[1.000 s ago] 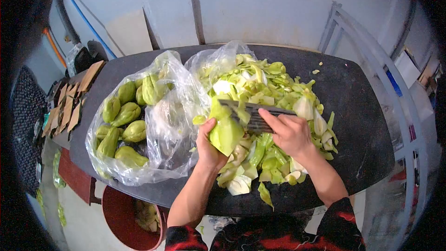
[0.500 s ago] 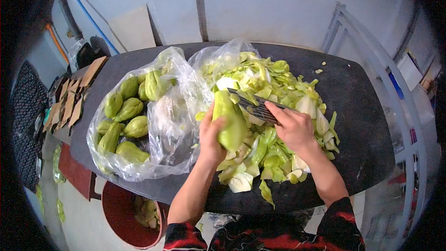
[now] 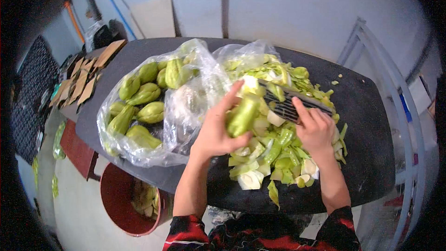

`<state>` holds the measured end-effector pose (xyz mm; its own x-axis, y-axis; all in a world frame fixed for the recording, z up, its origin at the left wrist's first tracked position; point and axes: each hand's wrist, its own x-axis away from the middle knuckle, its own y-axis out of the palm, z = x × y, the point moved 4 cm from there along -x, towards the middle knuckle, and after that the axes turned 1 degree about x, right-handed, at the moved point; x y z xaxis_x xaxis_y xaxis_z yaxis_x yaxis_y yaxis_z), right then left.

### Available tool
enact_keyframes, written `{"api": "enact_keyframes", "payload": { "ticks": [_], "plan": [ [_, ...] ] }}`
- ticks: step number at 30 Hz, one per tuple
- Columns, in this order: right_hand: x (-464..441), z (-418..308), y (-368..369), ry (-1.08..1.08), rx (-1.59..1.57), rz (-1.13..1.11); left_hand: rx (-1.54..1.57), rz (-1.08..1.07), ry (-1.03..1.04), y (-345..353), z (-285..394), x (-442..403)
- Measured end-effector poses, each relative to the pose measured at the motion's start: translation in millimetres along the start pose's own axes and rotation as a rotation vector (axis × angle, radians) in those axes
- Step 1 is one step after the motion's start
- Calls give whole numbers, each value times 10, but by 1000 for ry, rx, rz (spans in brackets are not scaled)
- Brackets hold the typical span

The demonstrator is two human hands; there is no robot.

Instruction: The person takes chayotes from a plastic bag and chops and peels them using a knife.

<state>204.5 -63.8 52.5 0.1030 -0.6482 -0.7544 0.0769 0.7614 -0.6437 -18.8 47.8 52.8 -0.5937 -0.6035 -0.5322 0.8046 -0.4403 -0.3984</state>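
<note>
My left hand (image 3: 216, 128) grips a green chayote (image 3: 244, 114) with its fingers along the left side; a pale cut face (image 3: 251, 82) shows at the top end. The chayote is slightly blurred. In my right hand (image 3: 316, 132) is a knife with a broad, dark, striped blade (image 3: 295, 106), the index finger stretched along it. Slices cling to the blade, and its tip is close to the chayote's upper right side. Under both hands spreads a heap of cut chayote pieces (image 3: 288, 146). My right hand hides the knife's handle.
Whole chayotes (image 3: 144, 94) lie in an open clear plastic bag (image 3: 179, 151) on the dark table (image 3: 367, 158). Another clear bag (image 3: 260, 49) is behind the heap. Below the table's left edge stands a red bucket (image 3: 116, 204) with scraps inside. A metal rail (image 3: 395, 65) runs along the right.
The view has shifted, so the table sits differently in the frame. The knife has moved right from the chayote's cut top, and my left fingers are more spread around the chayote.
</note>
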Motion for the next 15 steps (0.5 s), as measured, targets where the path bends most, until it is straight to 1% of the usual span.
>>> {"api": "enact_keyframes", "payload": {
  "ticks": [1, 2, 4, 5, 7, 8, 11, 12, 14, 15],
  "plan": [
    [-16, 5, 18, -4, 27, -24, -1, -75, -30, 32, 78, -12],
    [-56, -3, 15, -17, 41, -44, -163, -103, 128, 76, 111, -8],
    [-129, -20, 15, -69, 44, -38, -423, -284, -32, 208, 219, 5],
    [-183, -48, -15, -82, 41, -42, -420, -273, -39, 257, 214, 13],
    [-276, -116, -77, -136, 91, -59, -588, -344, -4, 361, 201, 37],
    [-291, -132, -79, -136, 98, -60, -583, -344, 1, 372, 207, 47],
    [-343, -171, -114, -224, 160, -63, -634, -353, -23, 415, 218, 15],
    [-338, -167, -125, -219, 173, -62, -629, -355, -10, 419, 232, 7],
    [-332, -166, -136, -238, 198, -66, -675, -384, -74, 414, 221, -16],
    [-348, -191, -180, -250, 222, -68, -663, -366, -58, 420, 191, -25]
  ]
}}
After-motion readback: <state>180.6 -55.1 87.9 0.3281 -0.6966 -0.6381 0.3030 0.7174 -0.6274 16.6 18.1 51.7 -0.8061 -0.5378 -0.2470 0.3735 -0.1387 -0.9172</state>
